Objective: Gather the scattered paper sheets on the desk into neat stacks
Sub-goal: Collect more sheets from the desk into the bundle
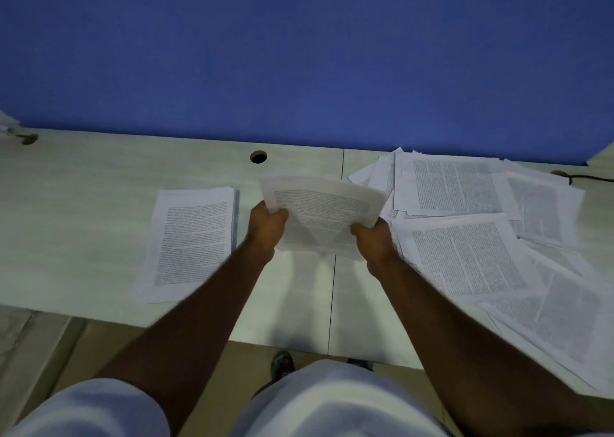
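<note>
blue partition wall (299,54) backs a pale wood-grain tabletop (83,204), lit dim; cable hole (258,157) at 12 o'clock, just past the held sheets.

item 1: held bundle of sheets (322,210), raised off the tabletop at centre, printed side up, bowed upward across the middle. bow looks due to both sides being squeezed inward, prob. to square the edges before setting down. count of sheets can't be told.

item 2: left hand (267,227), at 9 o'clock of the bundle, fingers and thumb curled round its left edge. grips it.

item 3: right hand (373,235), at 3 o'clock of the bundle, curled round the lower right corner. grips it. two-sided hold keeps loose pages from fanning.

item 4: neat stack (192,240), flat on the tabletop at 9 o'clock of the hands, just beside the left forearm, edges mostly aligned w/ slight stagger on its right side. likely the drop-off point, since it sits apart from the mess.

item 5: scattered sheets (465,237), from 1 to 4 o'clock, overlapping at odd angles, some hanging past the near edge. judged approx. most of the job is left.

item 6: dark cable (588,178) at 2 o'clock by the far edge.

item 7: floor (33,337) below, w/ shoe (282,363) under the tabletop edge at 6 o'clock.
</note>
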